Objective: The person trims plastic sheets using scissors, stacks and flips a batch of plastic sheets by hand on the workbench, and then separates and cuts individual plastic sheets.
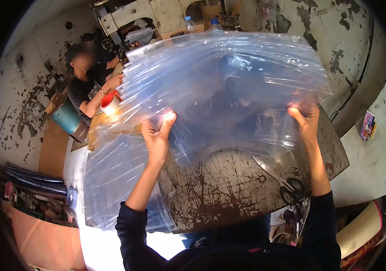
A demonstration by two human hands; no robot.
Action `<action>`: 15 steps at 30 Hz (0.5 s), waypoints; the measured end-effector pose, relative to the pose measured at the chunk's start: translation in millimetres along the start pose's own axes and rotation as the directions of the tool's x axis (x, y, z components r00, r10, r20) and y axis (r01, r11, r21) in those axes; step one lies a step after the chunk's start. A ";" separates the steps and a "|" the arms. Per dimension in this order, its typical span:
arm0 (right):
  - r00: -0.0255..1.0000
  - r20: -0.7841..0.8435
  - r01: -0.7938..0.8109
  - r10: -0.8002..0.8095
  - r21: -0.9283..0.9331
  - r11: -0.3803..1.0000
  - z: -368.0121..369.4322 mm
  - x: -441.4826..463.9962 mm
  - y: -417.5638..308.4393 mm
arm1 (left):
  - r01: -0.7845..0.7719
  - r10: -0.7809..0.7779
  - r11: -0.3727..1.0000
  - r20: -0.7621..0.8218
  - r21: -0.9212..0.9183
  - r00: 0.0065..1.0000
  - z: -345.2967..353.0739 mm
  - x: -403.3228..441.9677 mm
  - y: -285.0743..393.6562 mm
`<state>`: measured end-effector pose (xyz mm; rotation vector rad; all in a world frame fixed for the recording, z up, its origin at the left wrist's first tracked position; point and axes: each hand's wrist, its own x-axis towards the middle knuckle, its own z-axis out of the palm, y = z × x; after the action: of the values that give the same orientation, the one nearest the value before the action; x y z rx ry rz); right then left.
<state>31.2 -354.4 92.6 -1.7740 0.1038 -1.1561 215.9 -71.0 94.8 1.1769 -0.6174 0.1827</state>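
Note:
A thick stack of clear plastic sheets [229, 86] is held up above the scratched table [206, 189]. My left hand [159, 131] grips its near left edge, thumb on top. At the near right edge my right hand [305, 119] grips the same stack, its thumb also on top and the fingers hidden beneath the plastic. More clear sheets [116, 180] lie at the table's left side, below my left hand. Black-handled scissors [276, 177] rest on the tabletop near my right forearm, with the blades pointing away to the left.
Another person [86, 81] in a dark shirt sits at the back left, beside a red and white cup [110, 103]. Bottles with blue caps [215, 26] stand behind the stack. Rolls [35, 180] lie at the far left. Right of the table is a pale sheet [369, 158].

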 end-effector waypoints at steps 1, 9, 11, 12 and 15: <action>0.997 0.037 0.077 -0.075 -0.063 0.995 -3.1 0.9 -1.8 | 0.024 -0.024 1.000 0.019 0.012 1.000 -4.6 4.1 0.6; 0.972 0.152 -0.220 0.181 0.300 0.928 -46.5 -32.0 59.4 | 0.403 -0.421 0.904 0.130 0.143 0.898 -79.3 -18.7 -54.3; 0.977 0.103 -0.210 0.187 0.294 0.932 -32.7 -24.4 48.7 | 0.389 -0.405 0.909 0.103 0.146 0.908 -61.6 -9.7 -42.3; 0.981 0.067 -0.195 0.184 0.280 0.940 -24.0 -20.1 41.0 | 0.372 -0.388 0.915 0.092 0.155 0.917 -55.7 -6.9 -36.7; 0.988 -0.089 -0.129 0.129 0.005 0.992 -3.5 -3.4 9.2 | 0.299 -0.317 0.932 0.058 0.206 0.947 -44.8 -2.8 -23.3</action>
<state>30.5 -359.7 83.6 -1.6907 0.2687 -1.1417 239.9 -39.1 63.7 1.4619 -0.4918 -0.0807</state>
